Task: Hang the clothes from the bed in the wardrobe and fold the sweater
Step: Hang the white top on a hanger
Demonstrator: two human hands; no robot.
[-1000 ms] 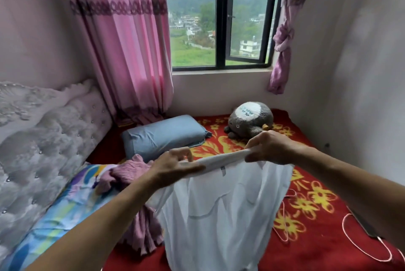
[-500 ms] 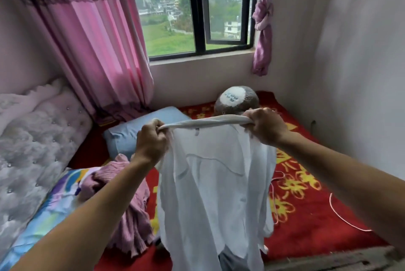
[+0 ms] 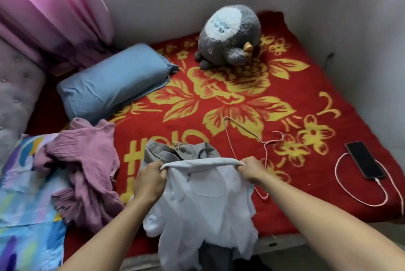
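Here, white shirt [image 3: 203, 200] between hands [image 3: 151, 181].

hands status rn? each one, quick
Left hand: closed, gripping the left end of the white shirt at its collar.
Right hand: closed, gripping the collar's right end.

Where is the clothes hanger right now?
In the head view, the hanger lies flat on the red blanket, just beyond the right hand, between the grey garment and the phone.
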